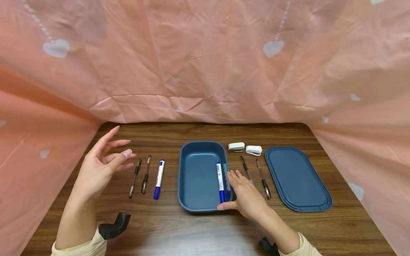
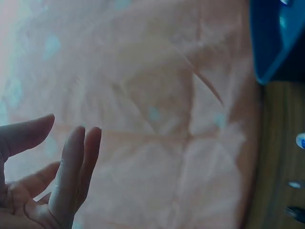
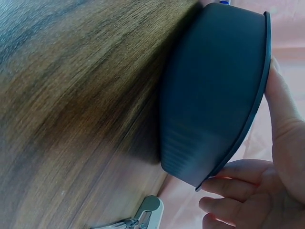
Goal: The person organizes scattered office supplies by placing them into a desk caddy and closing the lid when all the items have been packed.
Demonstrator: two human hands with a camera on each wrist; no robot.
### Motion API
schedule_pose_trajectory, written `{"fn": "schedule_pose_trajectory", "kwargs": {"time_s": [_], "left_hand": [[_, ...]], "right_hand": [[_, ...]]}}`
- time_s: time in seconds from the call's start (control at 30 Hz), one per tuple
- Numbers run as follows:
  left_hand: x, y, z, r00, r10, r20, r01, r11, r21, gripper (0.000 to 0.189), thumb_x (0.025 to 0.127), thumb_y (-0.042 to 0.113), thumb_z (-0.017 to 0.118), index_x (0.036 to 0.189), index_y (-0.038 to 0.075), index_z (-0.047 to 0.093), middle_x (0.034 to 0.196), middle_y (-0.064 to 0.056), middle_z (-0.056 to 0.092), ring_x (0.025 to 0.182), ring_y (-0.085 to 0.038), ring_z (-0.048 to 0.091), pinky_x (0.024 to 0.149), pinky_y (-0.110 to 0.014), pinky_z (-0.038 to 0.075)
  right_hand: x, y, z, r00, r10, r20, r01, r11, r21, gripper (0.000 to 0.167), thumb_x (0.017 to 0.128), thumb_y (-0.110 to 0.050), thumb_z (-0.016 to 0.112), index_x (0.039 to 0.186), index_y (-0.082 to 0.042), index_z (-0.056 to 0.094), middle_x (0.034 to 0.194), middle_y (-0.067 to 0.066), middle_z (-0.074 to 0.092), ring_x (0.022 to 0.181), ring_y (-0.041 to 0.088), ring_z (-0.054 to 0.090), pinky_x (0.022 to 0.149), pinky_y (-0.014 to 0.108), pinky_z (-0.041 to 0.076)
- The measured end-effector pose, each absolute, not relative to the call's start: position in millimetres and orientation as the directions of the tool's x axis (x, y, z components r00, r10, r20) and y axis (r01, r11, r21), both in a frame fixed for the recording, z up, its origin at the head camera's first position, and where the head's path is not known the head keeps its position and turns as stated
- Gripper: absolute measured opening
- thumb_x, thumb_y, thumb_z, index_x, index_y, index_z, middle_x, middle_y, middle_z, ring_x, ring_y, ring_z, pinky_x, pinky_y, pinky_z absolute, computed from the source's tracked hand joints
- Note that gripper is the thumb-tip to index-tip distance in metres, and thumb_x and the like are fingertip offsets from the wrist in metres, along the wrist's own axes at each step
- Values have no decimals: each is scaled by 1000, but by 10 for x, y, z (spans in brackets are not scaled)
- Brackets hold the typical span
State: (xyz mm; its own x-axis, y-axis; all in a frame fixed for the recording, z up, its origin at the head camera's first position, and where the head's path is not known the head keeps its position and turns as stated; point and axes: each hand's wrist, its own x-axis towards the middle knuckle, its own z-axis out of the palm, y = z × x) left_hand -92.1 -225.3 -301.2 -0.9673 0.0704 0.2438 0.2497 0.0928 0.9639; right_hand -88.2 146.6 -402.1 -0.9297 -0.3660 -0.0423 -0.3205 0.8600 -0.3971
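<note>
Work appears partly done: box (image 1: 199,185) holds one marker (image 1: 220,180) along its right wall. Second marker (image 1: 159,179), four pens (image 1: 146,177) and two staplers (image 1: 236,147) lie outside on the bench (image 1: 320,227); lid (image 1: 298,177) is off. Left hand (image 1: 96,170): raised, fingers apart, holding nothing. Right hand (image 1: 247,196): fingers apart at box rim.

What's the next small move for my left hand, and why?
I'd probably lower the left hand toward the blue-capped marker on the table, left of the box. That hand is raised and holds nothing, while a similar marker already lies inside the box and the right hand is at its rim.
</note>
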Motion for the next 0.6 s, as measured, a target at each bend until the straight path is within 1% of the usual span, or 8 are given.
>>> {"fn": "schedule_pose_trajectory", "kwargs": {"time_s": [0.1, 0.23, 0.37, 0.47, 0.6], "left_hand": [[-1000, -2387, -3177, -985, 55, 164, 168, 78, 983, 75, 93, 7, 63, 155, 18, 22, 117, 7, 58, 85, -7, 72, 71, -26, 60], [-1086, -2523, -3425, -999, 36, 34, 38, 126, 991, 78, 94, 13, 62, 156, 17, 16, 111, 13, 59, 85, -8, 71, 74, -27, 60], [-1151, -2594, -3651, -996, -4, -93, -92, 209, 973, 79, 96, 18, 61, 157, 15, 11, 107, 16, 58, 84, -6, 70, 77, -27, 60], [-1198, -2612, -3795, -982, -48, -185, -191, 275, 942, 79, 96, 22, 60, 157, 13, 10, 107, 12, 59, 81, -2, 69, 76, -25, 59], [-1244, -2630, -3956, -958, -79, -275, -286, 304, 909, 77, 98, 20, 57, 157, 10, 8, 111, 0, 63, 78, -1, 68, 75, -25, 59]], "right_hand": [[-888, 1469, -4027, -930, -364, -41, -320, 862, -394, 105, 68, -56, 77, 145, 5, 38, 152, 25, 34, 144, 41, 27, 117, 54, 27], [-891, 1472, -4030, -931, -362, -41, -319, 863, -391, 106, 68, -56, 77, 145, 5, 38, 152, 25, 34, 144, 41, 27, 117, 54, 27], [-887, 1471, -4032, -931, -363, -39, -320, 863, -390, 106, 68, -57, 76, 145, 5, 38, 152, 25, 35, 144, 41, 27, 117, 54, 27], [-884, 1469, -4034, -930, -365, -36, -323, 863, -388, 106, 68, -57, 76, 145, 5, 38, 152, 25, 35, 144, 41, 28, 117, 54, 27], [-882, 1467, -4041, -930, -366, -34, -324, 861, -392, 105, 68, -56, 76, 145, 5, 38, 152, 25, 35, 144, 41, 28, 117, 54, 27]]}}
